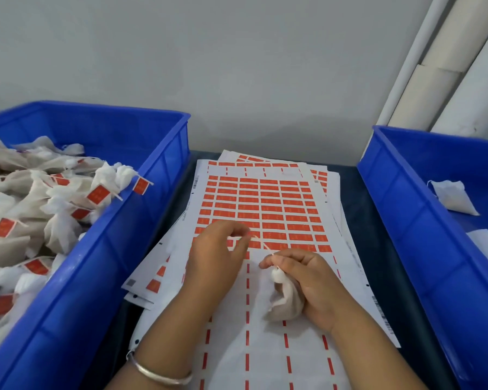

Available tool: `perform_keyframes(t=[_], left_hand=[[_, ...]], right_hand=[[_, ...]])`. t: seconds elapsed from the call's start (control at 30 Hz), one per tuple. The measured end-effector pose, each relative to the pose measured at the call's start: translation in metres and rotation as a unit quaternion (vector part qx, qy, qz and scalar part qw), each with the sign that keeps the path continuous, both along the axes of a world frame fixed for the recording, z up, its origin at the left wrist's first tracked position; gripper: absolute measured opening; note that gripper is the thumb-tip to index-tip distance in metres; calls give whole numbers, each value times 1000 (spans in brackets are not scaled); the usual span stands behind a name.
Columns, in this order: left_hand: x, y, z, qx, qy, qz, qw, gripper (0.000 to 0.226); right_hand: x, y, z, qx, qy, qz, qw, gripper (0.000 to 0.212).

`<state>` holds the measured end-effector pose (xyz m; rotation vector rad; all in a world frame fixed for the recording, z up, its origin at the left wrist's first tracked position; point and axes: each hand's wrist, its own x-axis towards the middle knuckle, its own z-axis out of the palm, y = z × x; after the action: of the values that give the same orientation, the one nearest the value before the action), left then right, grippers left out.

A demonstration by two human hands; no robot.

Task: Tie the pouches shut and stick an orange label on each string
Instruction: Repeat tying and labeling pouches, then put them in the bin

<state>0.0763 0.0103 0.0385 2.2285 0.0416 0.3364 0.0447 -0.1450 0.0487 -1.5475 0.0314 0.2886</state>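
Observation:
My right hand (307, 280) grips a small white cloth pouch (286, 301) with a gathered neck, low over the label sheet. A thin white string (262, 243) runs taut from the pouch's neck up and left to my left hand (220, 254), which pinches its end between thumb and fingers. Both hands hover over a white sheet of orange labels (265, 209); the sheet's near rows are peeled bare, the far rows still carry labels.
A blue bin (119, 243) on the left holds several tied pouches with orange labels (97, 194) on their strings. A blue bin (406, 220) on the right holds one unlabelled pouch (452, 197). More label sheets lie stacked underneath. White pipes stand at the back right.

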Motion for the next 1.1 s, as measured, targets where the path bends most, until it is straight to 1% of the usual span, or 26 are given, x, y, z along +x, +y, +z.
perform_keyframes(t=[0.07, 0.17, 0.23, 0.33, 0.4, 0.5, 0.73, 1.1], left_hand=[[5, 6, -5, 28, 69, 23, 997, 29], [5, 6, -14, 126, 145, -41, 980, 54], [4, 5, -17, 168, 161, -64, 970, 64], [3, 7, -17, 196, 167, -83, 963, 69], [4, 9, -16, 210, 171, -102, 957, 68], [4, 9, -15, 231, 165, -121, 951, 60], [6, 8, -12, 311, 144, -151, 927, 51], [2, 8, -18, 244, 112, -114, 956, 38]], right_hand=[[0, 0, 1, 37, 21, -29, 999, 20], [1, 0, 1, 84, 43, -38, 995, 19], [1, -1, 1, 89, 48, -31, 994, 19], [2, -2, 0, 87, 48, -33, 995, 19], [2, -2, 0, 88, 47, -31, 994, 19], [2, -2, -2, 74, 43, -34, 996, 17], [4, -2, -6, 53, 46, -42, 997, 13], [5, 0, -8, 60, 42, -42, 996, 9]])
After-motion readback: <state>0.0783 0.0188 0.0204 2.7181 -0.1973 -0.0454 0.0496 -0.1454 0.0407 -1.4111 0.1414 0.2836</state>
